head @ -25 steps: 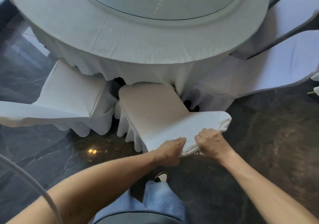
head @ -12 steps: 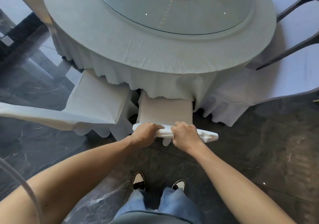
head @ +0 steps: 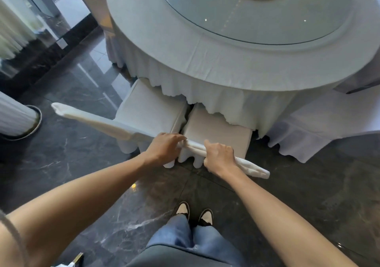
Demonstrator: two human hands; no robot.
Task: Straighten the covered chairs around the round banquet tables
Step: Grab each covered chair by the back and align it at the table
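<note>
Both grips, left hand [head: 164, 145] and right hand [head: 219, 155], clamped on chair [head: 216, 131] backrest top. Chair since swung square, seat tucked under bench [head: 164, 46] ahead of grips. Looks aligned; neighbour chair [head: 150, 110] left.

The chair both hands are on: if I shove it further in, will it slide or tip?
Likely slides: the floor looks polished. Pushing from the top of the chair, where the left hand and right hand grip, could tilt it. The loose cover may shift under the grip.
</note>
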